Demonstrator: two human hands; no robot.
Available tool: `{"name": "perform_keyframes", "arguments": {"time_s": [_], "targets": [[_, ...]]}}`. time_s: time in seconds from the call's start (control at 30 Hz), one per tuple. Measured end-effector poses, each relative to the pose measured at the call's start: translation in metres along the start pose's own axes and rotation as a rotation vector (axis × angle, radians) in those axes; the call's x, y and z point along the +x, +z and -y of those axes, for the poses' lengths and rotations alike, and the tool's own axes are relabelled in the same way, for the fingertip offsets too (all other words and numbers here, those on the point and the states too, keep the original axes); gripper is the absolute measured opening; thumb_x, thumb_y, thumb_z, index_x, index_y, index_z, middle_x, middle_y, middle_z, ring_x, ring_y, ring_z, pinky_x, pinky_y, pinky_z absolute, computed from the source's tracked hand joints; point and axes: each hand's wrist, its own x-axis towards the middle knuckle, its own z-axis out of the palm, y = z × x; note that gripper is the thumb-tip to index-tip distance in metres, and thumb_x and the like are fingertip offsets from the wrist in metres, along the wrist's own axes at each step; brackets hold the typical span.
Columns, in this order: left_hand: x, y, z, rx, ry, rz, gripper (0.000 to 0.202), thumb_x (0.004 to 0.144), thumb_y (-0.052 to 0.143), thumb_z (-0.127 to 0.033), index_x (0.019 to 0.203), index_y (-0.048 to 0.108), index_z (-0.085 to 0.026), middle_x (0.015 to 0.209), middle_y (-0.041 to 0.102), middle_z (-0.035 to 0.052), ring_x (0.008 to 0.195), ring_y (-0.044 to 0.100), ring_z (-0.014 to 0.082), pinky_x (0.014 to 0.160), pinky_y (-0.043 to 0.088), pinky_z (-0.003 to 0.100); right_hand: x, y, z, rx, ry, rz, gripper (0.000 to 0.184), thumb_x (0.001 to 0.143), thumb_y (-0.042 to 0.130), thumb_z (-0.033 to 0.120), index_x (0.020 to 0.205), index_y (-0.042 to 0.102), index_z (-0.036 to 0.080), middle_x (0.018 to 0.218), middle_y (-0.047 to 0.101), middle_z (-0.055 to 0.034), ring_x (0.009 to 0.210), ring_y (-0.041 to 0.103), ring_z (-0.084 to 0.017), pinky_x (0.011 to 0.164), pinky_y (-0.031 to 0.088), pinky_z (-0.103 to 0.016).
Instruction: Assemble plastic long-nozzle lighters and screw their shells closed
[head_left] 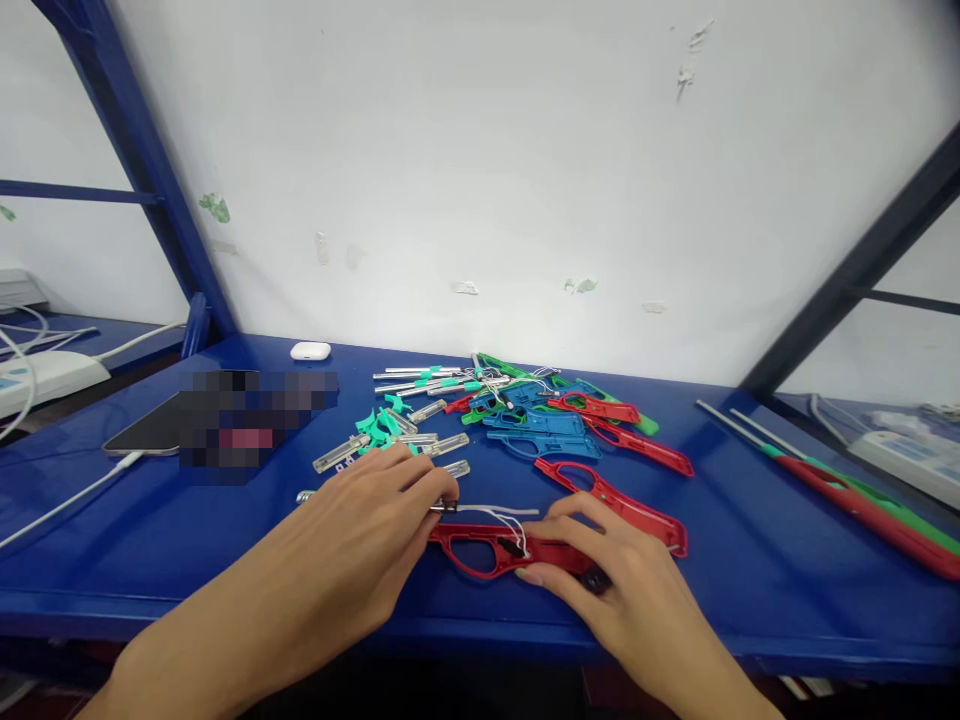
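Observation:
In front of me on the blue table lies a red lighter shell half [472, 572] with a trigger-guard loop, its open inside facing up. My right hand [622, 565] grips the shell's handle end, thumb at the near edge and fingers over the top. A black part [513, 546] with thin white wires sits in the shell beside my thumb. My left hand [390, 510] pinches a metal lighter tube [304, 497] just above the shell's front end; most of the tube is hidden by the hand. White wires [499, 511] run from the tube's end toward my right fingers.
Behind my hands lie clear fuel tanks [337, 455], green triggers [382, 428], metal tubes [416, 372], and blue shell halves [544, 435]. Another red shell half [637, 510] is by my right hand. Long lighters [862, 505] lie right; a phone [154, 425] and white earbud case [310, 351] left.

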Motion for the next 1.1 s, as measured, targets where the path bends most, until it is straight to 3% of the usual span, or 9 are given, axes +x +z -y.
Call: {"name": "perform_keyframes", "arguments": {"time_s": [0.23,0.4,0.57,0.67,0.77,0.87,1.0,1.03,1.1], "targets": [[0.005,-0.004,0.009,0.04,0.042,-0.083,0.028,0.105,0.045,-0.007,0.116,0.063,-0.025,0.112,0.072,0.004,0.101,0.067,0.0252,0.092,0.046,0.041,0.0,-0.001,0.002,-0.001,0.016,0.006,0.017,0.1,0.071,0.046,0.113,0.077,0.036,0.113,0.071,-0.0001,0.085,0.078,-0.021,0.078,0.061,-0.035],[0.009,-0.02,0.019,0.068,-0.014,-0.195,0.018,0.11,0.046,-0.022,0.111,0.064,-0.023,0.101,0.072,0.004,0.089,0.066,0.0259,0.081,0.049,0.04,0.0,-0.001,0.002,-0.002,0.031,0.013,0.018,0.101,0.07,0.046,0.115,0.077,0.037,0.113,0.071,0.0002,0.083,0.078,-0.021,0.078,0.061,-0.035],[0.006,-0.032,0.024,0.049,-0.072,-0.367,0.015,0.109,0.05,-0.027,0.114,0.064,-0.025,0.104,0.073,0.0018,0.094,0.068,0.0235,0.085,0.051,0.037,0.001,-0.002,0.004,-0.01,0.03,0.013,0.019,0.102,0.067,0.046,0.115,0.076,0.035,0.114,0.072,-0.0009,0.086,0.078,-0.021,0.079,0.062,-0.035],[0.018,-0.037,0.025,0.091,-0.051,-0.358,0.017,0.108,0.051,-0.028,0.113,0.067,-0.023,0.104,0.074,0.0033,0.094,0.069,0.0239,0.084,0.051,0.037,0.002,-0.002,0.006,-0.008,0.02,0.012,0.019,0.103,0.066,0.045,0.115,0.076,0.034,0.115,0.072,-0.0022,0.09,0.078,-0.022,0.081,0.062,-0.035],[0.054,-0.044,0.028,0.148,0.046,-0.259,0.024,0.108,0.047,-0.025,0.112,0.069,-0.018,0.102,0.074,0.0073,0.092,0.068,0.0248,0.08,0.052,0.037,0.0,-0.003,0.004,-0.015,0.009,0.019,0.02,0.104,0.065,0.045,0.116,0.076,0.033,0.116,0.072,-0.0031,0.086,0.078,-0.021,0.083,0.063,-0.036],[0.111,-0.043,0.035,0.179,0.181,-0.081,0.025,0.108,0.046,-0.017,0.121,0.067,-0.012,0.105,0.073,0.0116,0.098,0.068,0.0252,0.081,0.054,0.037,-0.003,-0.009,-0.004,-0.05,-0.026,0.019,0.021,0.104,0.064,0.046,0.116,0.076,0.033,0.114,0.074,-0.0022,0.084,0.079,-0.021,0.082,0.065,-0.037],[0.181,-0.012,0.05,0.208,0.298,0.06,0.019,0.107,0.061,-0.024,0.123,0.068,-0.016,0.114,0.072,0.0087,0.104,0.07,0.0236,0.091,0.06,0.041,-0.011,-0.019,-0.024,-0.202,-0.073,-0.062,0.029,0.107,0.055,0.049,0.113,0.077,0.031,0.109,0.076,-0.0026,0.074,0.079,-0.021,0.075,0.067,-0.037],[0.192,-0.001,0.052,0.217,0.317,0.087,0.029,0.105,0.068,-0.034,0.128,0.067,-0.017,0.125,0.069,0.0094,0.106,0.071,0.0242,0.091,0.061,0.045,-0.014,-0.02,-0.029,-0.251,-0.081,-0.094,0.032,0.108,0.053,0.05,0.113,0.077,0.031,0.109,0.076,-0.0031,0.072,0.079,-0.021,0.072,0.068,-0.037],[0.205,0.021,0.055,0.239,0.339,0.119,0.037,0.104,0.069,-0.037,0.134,0.064,-0.018,0.134,0.066,0.0112,0.112,0.07,0.0266,0.094,0.061,0.048,-0.02,-0.023,-0.038,-0.336,-0.079,-0.165,0.037,0.11,0.046,0.049,0.111,0.078,0.031,0.11,0.076,-0.0041,0.07,0.079,-0.021,0.066,0.068,-0.036]]}}
